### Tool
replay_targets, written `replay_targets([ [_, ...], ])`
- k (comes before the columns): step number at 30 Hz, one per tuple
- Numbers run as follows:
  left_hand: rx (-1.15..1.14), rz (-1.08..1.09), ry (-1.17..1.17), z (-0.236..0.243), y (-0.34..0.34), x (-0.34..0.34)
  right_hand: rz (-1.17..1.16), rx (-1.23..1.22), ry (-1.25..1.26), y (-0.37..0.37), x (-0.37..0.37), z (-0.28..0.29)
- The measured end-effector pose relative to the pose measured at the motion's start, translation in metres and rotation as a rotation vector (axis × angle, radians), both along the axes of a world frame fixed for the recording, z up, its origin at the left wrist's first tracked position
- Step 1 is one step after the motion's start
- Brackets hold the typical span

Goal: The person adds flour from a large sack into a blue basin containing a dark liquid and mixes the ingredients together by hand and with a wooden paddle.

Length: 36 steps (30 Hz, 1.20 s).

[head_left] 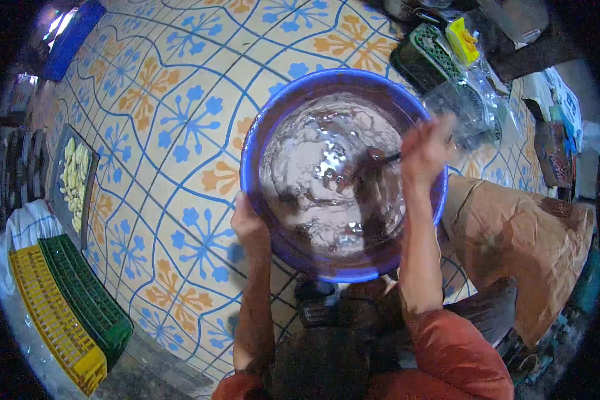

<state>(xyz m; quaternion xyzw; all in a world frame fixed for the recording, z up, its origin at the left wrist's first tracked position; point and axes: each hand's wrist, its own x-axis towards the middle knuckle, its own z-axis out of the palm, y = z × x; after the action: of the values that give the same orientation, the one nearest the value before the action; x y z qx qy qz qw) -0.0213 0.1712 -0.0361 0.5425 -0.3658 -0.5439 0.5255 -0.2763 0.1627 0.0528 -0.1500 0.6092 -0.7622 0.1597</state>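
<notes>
A large blue plastic basin (249, 160) stands in front of me, partly filled with a greyish-brown, swirling liquid (300, 147) that has pale froth and dark streaks. At its near left side, my left hand (249, 225) is closed on the rim. Over the right side of the basin, my right hand (427, 152) is closed around a tool with a dark handle (388, 159). The tool's far end dips into the liquid and is hidden, so its kind does not show. Motion blurs the right hand's fingers.
A large brown paper sack (513, 233) lies close on the right. Upper right are a green plastic basket (435, 45), a yellow object (463, 41) and clear plastic containers (467, 110). On the left, yellow (50, 307) and green crates (87, 293) sit below a dark tray (90, 167) of pale pieces.
</notes>
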Motion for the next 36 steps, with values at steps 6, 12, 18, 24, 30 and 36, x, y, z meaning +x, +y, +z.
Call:
replay_targets([
  [6,0.056,-0.026,-0.04,-0.027,-0.002,0.011,0.515,-0.177,0.629,-0.066,0.102,-0.016],
  [12,0.286,0.087,0.182,-0.024,-0.003,0.009,0.659,-0.129,0.57,0.069,0.13,-0.019],
  [18,0.125,-0.037,-0.098,-0.004,-0.002,0.0,-0.222,0.047,0.09,0.086,-0.014,-0.024],
  [24,0.124,0.02,-0.229,-0.017,-0.006,0.011,0.243,0.066,0.562,-0.013,0.044,0.007],
  [30,0.138,0.047,-0.171,-0.012,-0.006,0.007,0.509,0.043,0.691,0.093,0.078,-0.005],
  [36,0.241,0.022,-0.142,0.008,-0.005,0.004,-0.212,0.077,-0.061,0.052,-0.065,-0.007],
])
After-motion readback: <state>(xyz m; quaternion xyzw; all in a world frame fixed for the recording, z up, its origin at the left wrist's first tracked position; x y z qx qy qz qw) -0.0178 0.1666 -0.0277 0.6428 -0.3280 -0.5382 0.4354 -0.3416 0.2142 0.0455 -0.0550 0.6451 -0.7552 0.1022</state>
